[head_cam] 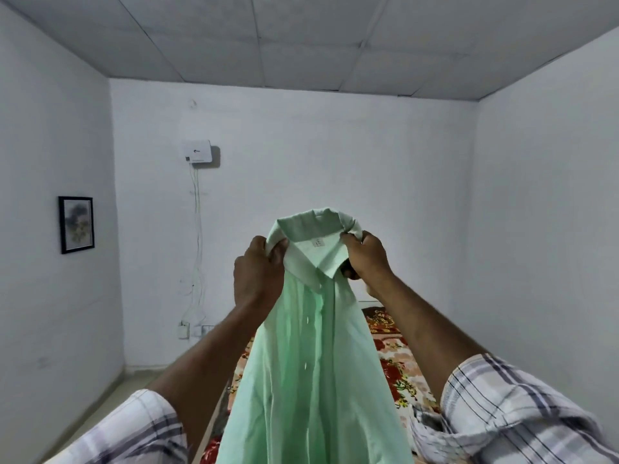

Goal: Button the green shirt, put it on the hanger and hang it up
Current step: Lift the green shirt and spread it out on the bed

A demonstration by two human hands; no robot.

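Observation:
The pale green shirt (311, 356) hangs in the air in front of me, held up at chest height by its collar. Its front placket faces me and several white buttons run down the middle. My left hand (259, 272) grips the left side of the collar. My right hand (366, 259) grips the right side of the collar, and something dark shows under its palm; I cannot tell what it is. No hanger shows clearly.
A bed with a red and yellow floral cover (398, 373) lies below and behind the shirt. White walls surround me, with a white box and cables (197, 152) on the far wall and a framed picture (76, 224) on the left wall.

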